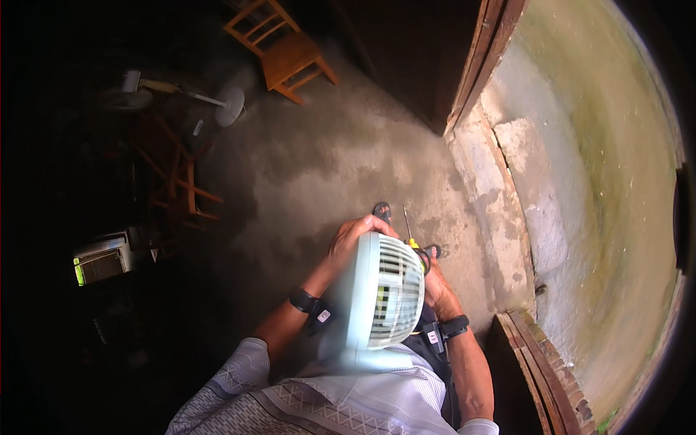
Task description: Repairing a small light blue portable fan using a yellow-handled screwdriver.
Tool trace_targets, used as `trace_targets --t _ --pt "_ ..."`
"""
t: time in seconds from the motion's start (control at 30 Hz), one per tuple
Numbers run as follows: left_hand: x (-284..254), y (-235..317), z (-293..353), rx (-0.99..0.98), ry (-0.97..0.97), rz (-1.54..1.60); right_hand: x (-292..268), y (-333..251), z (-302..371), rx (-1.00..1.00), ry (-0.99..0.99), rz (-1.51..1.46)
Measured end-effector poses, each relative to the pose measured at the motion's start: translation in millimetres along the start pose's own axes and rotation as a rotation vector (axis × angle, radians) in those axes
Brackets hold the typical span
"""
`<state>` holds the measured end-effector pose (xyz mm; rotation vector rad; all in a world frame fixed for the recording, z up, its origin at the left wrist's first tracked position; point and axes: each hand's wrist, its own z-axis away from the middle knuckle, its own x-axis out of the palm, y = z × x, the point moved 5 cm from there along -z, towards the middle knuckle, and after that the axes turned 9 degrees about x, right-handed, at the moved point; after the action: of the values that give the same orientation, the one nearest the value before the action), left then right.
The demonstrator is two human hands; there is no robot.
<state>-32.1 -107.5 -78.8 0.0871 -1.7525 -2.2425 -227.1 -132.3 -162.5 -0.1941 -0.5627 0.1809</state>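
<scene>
A pale blue fan (360,290) with a rounded, slatted grille is held upright close against my front; its near part is slightly blurred. My left hand (355,235) grips its far left edge, fingers bent over the rim. On the fan's right side, my right hand (437,286) is closed around a screwdriver (412,241) with a yellow and black handle. The metal shaft points away from me, past the fan's far edge. The grille partly hides the right hand's fingers.
A wooden chair (290,59) stands ahead on the concrete floor (341,156). Far left are a white pedestal fan (230,106) and another wooden chair (190,185) in shadow. An open doorway with a wooden frame (478,69) leads right, over a stone sill (489,196). My sandalled feet show beyond the fan.
</scene>
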Motion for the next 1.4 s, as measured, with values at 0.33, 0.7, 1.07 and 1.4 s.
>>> trace_targets --t 0.33,0.7,1.07,1.4 --pt "12.1 77.6 -27.4 -0.020 -0.149 -0.070 34.2 -50.6 43.9 -0.019 0.009 -0.016" --pt "-17.1 114.2 8.9 0.215 0.060 0.025 66.4 -85.0 52.5 -0.337 0.085 0.467" --pt "-15.6 133.0 17.5 0.381 0.076 0.033 120.7 -145.0 161.2 -0.698 -0.053 0.650" --pt "-19.0 129.9 34.2 0.539 0.105 -0.026 132.2 -131.0 132.6 -0.618 -0.200 0.760"
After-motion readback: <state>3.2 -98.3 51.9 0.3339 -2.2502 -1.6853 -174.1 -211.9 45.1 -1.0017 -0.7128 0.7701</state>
